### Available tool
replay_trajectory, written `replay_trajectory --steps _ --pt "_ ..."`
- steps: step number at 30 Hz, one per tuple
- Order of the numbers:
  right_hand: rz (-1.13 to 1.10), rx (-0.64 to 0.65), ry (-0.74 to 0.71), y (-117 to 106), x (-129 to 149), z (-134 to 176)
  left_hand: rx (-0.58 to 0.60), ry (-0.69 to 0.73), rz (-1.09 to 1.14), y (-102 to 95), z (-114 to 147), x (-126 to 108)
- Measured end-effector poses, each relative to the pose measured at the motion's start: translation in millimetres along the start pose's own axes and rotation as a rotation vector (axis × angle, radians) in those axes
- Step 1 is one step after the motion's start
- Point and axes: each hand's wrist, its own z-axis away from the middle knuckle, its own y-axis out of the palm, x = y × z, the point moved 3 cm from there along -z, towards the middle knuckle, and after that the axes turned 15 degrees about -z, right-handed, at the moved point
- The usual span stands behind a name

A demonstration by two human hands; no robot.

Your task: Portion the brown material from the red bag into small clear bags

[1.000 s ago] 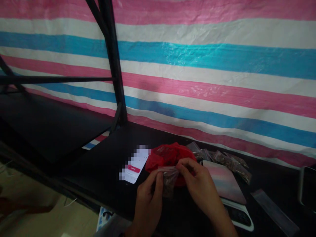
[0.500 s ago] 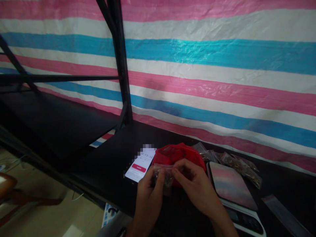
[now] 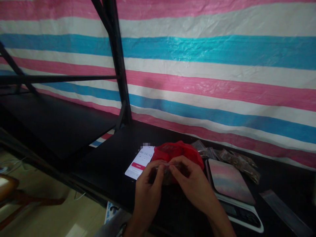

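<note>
Between my two hands is a small clear zip bag (image 3: 168, 177), pinched along its top edge. My left hand (image 3: 148, 186) grips the left part of that edge between thumb and fingers. At the right part, my right hand (image 3: 191, 182) pinches with thumb and forefinger, close to the left thumb. The bag's contents are too dim to make out. Just behind the hands sits a red plastic bag (image 3: 179, 148) with its mouth open. A kitchen scale (image 3: 232, 184) with a shiny top stands right of my right hand.
A lit phone (image 3: 139, 163) showing a timer lies left of the red bag. Filled clear bags (image 3: 239, 163) lie behind the scale, and a flat clear bag (image 3: 283, 210) is at right. A black metal post (image 3: 118, 62) rises before a striped sheet (image 3: 209, 79).
My right hand has moved slightly left, and the fingertips of both hands are now closer together on the zip bag's top edge. The view has shifted a little.
</note>
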Motion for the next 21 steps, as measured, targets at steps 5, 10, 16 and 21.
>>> replay_trajectory --steps 5,10,16,21 --pt "0.034 0.01 -0.008 0 2 4 0.017 0.052 -0.005 0.7 -1 -6" --pt "0.022 0.0 -0.017 -8 3 9 0.027 0.136 0.012 0.8 4 -11" --pt "0.212 -0.094 -0.129 -7 11 20 0.03 0.308 -0.048 -5.4 9 -13" --pt "0.05 -0.065 -0.015 -8 12 22 -0.062 0.421 -0.214 -4.5 10 -12"
